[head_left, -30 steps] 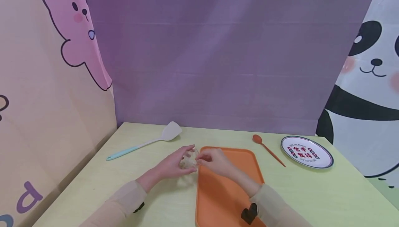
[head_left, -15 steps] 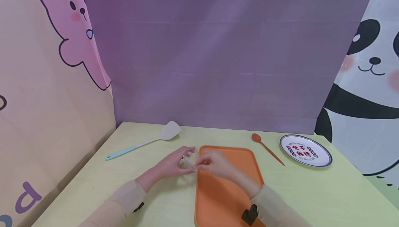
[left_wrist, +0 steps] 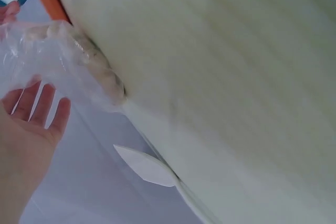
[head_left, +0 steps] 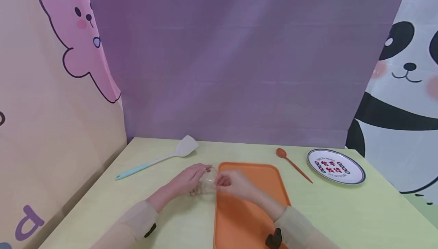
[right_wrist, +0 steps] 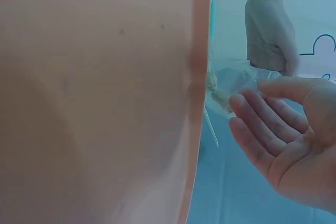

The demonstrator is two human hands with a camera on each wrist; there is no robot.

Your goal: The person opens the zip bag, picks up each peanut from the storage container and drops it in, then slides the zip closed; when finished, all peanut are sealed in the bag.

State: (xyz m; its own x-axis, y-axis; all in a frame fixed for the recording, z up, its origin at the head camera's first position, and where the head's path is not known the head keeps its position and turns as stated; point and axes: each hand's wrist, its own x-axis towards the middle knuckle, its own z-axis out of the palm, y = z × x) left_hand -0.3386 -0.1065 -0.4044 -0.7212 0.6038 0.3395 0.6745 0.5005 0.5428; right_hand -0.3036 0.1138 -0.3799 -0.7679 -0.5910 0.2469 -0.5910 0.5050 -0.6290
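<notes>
Between the two hands is a clear plastic bag (head_left: 207, 182) with several pale-brown lumps inside, perhaps peanuts in the shell. In the left wrist view those lumps (left_wrist: 100, 69) lie along one side of the bag, near the table. My left hand (head_left: 188, 179) holds the bag's upper edge from the left; its thumb is hidden in the head view. From the right, my right hand (head_left: 236, 184) pinches the bag's edge between thumb and fingertips, above the left rim of the orange tray (head_left: 253, 211). The right wrist view has the bag (right_wrist: 231, 80) stretched between both hands.
A white spatula (head_left: 184, 148) with a light-blue handle lies at the back left. Behind the tray's right side is a red-brown spoon (head_left: 281, 153), with a white oval plate (head_left: 337, 166) farther right. A purple curtain (head_left: 236, 62) hangs behind the table.
My left hand has turned from gripping round the bag's side to holding its upper edge, and the lumps show lower left. My right hand stays at the bag's right edge.
</notes>
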